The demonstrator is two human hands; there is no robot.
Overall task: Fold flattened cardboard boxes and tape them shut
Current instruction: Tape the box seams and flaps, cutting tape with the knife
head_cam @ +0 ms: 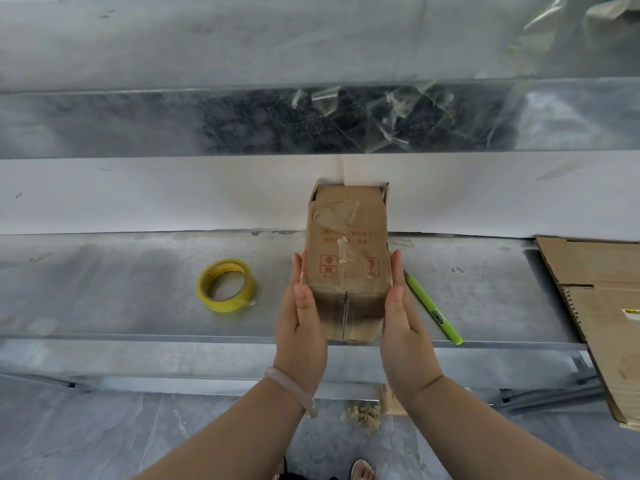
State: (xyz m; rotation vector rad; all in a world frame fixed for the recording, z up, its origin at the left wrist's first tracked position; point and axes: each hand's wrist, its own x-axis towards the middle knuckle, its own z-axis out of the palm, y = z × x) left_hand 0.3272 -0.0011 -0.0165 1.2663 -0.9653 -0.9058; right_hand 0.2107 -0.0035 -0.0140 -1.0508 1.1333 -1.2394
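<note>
Cardboard first: presses the box between left hand and right hand, both flat with fingers straight, likely to square it over the bench while the split near seam waits for sealing. Keeps the tape just left and the pen just right, probably for reach. Cannot tell whether the box rests or hovers, cannot read its red print, loses the flat cardboard past the right edge.

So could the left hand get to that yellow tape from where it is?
Probably yes. The tape lies on the bench just beside the left hand, with nothing between them. That hand presses flat on the box, though, so it would have to let go first.
</note>
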